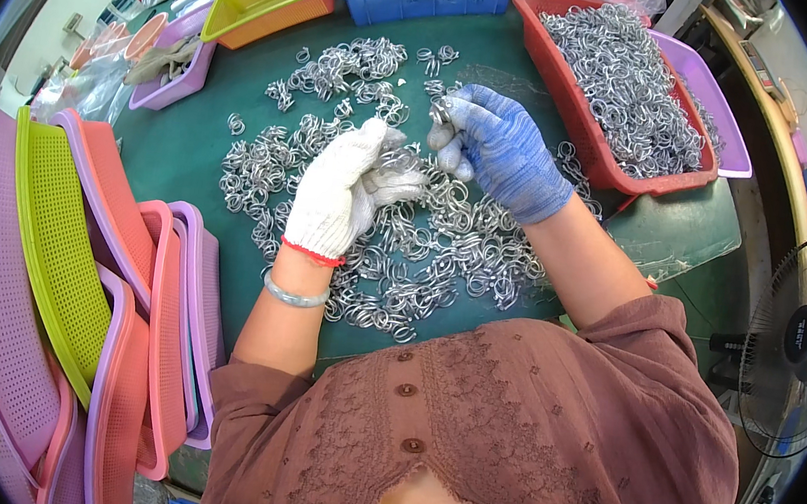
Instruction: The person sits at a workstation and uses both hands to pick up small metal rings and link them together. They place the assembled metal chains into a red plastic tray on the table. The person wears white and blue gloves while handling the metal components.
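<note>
Brown blouse (524,412). Left hand (354,183), white-gloved, half-curled, contents unclear; right hand (498,149), blue-gloved, pinching metal ring (439,112). Green tabletop (236,67), strewn with loose rings (420,283).

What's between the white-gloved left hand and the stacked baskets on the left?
Head view: loose metal rings beside the left hand, then a strip of green tabletop up to the stacked baskets.

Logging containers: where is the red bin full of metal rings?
Upper right of the head view: the red bin sits on the green table, between the blue-gloved right hand and a purple tray.
</note>
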